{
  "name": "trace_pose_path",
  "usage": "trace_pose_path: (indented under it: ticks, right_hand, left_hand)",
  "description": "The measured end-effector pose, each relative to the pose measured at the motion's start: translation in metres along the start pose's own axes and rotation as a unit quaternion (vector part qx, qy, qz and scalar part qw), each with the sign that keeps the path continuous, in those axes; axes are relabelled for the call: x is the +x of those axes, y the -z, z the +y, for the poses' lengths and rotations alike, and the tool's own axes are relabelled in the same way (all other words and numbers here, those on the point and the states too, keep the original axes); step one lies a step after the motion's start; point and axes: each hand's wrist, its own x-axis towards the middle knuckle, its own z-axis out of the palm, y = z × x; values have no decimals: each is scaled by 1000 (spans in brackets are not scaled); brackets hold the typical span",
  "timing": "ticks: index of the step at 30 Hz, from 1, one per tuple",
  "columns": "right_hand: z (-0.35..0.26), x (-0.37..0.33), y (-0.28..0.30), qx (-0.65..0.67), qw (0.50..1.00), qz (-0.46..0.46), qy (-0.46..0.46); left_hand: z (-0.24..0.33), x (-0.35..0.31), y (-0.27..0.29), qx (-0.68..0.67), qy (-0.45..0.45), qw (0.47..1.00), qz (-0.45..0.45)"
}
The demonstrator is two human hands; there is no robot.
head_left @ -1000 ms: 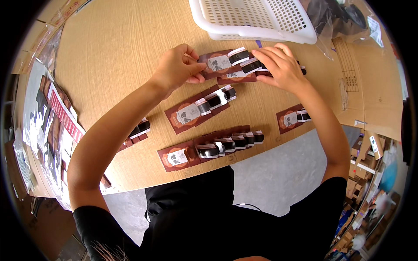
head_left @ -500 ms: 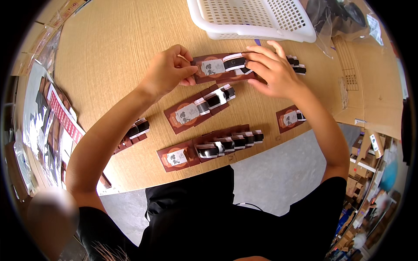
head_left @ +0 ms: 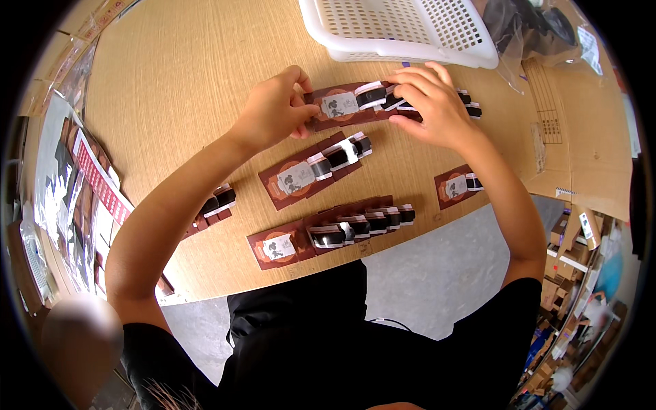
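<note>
Head view, hands (head_left: 277,109) on card (head_left: 332,121), pale label (head_left: 339,105)

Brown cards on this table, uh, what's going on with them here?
A person's left hand holds the left end of a row of overlapping brown cards, while the right hand has its fingers at the black pieces further right. A middle row and a near row lie on the table closer to the body. A white basket sits beyond the hands.

Two hands (head_left: 272,109); one white basket (head_left: 403,51); one wooden table (head_left: 184,75); at least five lots of brown cards (head_left: 339,105).
</note>
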Motion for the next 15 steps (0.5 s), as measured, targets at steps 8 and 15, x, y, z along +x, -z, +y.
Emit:
trace_pose_path:
  ticks: [8, 15]
  right_hand:
    - [2, -3, 0, -16, 1000, 6, 10]
    - [2, -4, 1, -2, 1000, 12, 4]
  left_hand:
    - [9, 2, -14, 332, -235, 907, 112]
    - [11, 16, -25, 328, -329, 885, 29]
